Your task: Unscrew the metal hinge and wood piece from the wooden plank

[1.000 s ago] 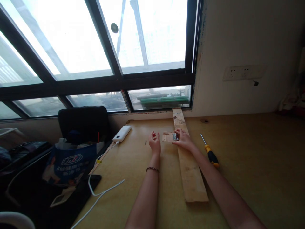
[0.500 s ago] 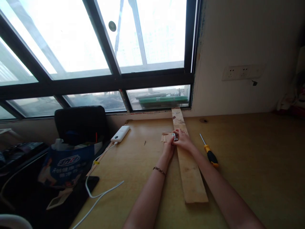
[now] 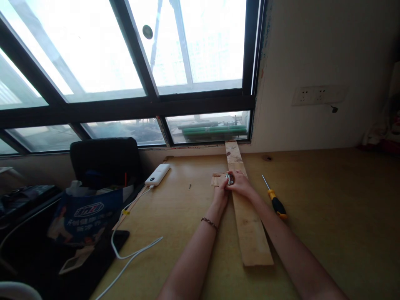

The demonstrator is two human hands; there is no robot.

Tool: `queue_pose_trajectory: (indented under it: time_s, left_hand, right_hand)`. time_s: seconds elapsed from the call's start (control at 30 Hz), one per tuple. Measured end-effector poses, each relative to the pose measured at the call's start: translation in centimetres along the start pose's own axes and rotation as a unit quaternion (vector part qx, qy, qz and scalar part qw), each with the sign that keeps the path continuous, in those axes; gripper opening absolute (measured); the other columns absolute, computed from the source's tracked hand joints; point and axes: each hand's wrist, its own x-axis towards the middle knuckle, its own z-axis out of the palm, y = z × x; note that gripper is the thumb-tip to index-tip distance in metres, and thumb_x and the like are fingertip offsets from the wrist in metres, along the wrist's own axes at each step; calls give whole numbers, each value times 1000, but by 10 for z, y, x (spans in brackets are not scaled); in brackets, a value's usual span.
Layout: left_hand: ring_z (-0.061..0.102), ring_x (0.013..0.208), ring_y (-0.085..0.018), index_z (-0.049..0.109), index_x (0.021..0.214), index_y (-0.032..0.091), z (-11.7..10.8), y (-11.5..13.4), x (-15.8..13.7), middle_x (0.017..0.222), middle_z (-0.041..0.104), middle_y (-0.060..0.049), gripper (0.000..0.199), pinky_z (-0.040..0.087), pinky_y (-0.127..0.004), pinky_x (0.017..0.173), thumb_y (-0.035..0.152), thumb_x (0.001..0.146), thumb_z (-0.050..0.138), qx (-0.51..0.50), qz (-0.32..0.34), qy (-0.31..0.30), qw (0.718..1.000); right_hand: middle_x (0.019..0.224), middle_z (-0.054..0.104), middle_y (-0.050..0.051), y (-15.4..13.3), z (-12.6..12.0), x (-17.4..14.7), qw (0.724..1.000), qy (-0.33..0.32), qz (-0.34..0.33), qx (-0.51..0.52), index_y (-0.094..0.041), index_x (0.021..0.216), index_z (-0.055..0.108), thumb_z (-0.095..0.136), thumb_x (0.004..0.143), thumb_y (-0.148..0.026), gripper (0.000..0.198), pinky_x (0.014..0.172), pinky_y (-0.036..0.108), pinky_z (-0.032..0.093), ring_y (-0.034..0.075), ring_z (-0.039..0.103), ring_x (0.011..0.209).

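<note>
My left hand [image 3: 221,191] and my right hand [image 3: 240,183] meet over the far half of a long wooden board [image 3: 251,231]. Between their fingertips, both are closed on a small shiny metal piece [image 3: 230,179] with what look like holes; its exact kind is too small to make out. The board lies flat, running away from me toward the window. A short, rough-ended wood piece [image 3: 217,179] shows just left of the board, partly hidden by my left hand. To the right of my right forearm lies a screwdriver [image 3: 275,202] with a yellow and black handle.
A small screw [image 3: 189,186] lies on the table [image 3: 184,216] left of my hands. Farther left are a white power bank [image 3: 158,175] and its white cable [image 3: 133,255]. A black chair [image 3: 104,160] holding a blue bag [image 3: 89,214] stands beyond the left edge.
The metal piece has tilted slightly between my fingers, showing more of its face. My hands and arms have hardly moved.
</note>
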Motion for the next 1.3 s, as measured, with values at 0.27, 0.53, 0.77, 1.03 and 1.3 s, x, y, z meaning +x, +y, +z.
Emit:
queue_pose_trajectory:
  time_s: [0.27,0.53,0.77,1.03,1.3]
  left_hand:
    - [60,94,-18,63,94,15,-1,2,-1,98,66,-7,29,43,-33,90,22,65,64,-9,-8,-26,1000]
    - [61,92,-20,57,97,17,-6,0,5,100,63,-8,27,47,-34,81,24,70,53,142,60,105,983]
    - [31,125,-26,48,114,23,0,31,-11,129,40,-10,52,21,-44,103,28,64,65,477,322,268,773]
    - [31,120,-30,67,74,30,14,25,-13,108,59,-2,12,1,-58,99,39,68,64,602,273,193,725]
    - [32,119,-26,69,78,35,14,24,-11,114,58,2,13,6,-54,100,43,71,61,626,207,220,719]
  right_hand:
    - [103,57,5,-1,-2,-1,1000,-4,-6,9,-23,103,56,74,52,-30,54,86,37,38,22,50,98]
    - [106,57,5,3,0,-1,1000,1,-15,15,-26,106,58,75,54,-33,56,90,37,37,23,48,103]
    - [105,58,5,3,0,0,1000,-3,-19,15,-24,106,58,77,51,-34,59,90,37,38,23,49,102]
    - [103,60,5,-2,-1,-2,999,9,-32,22,-24,102,60,71,58,-30,46,91,36,37,22,49,101]
    - [103,57,6,-3,-3,0,1000,-5,-9,0,-22,104,57,73,54,-31,53,88,36,38,21,49,97]
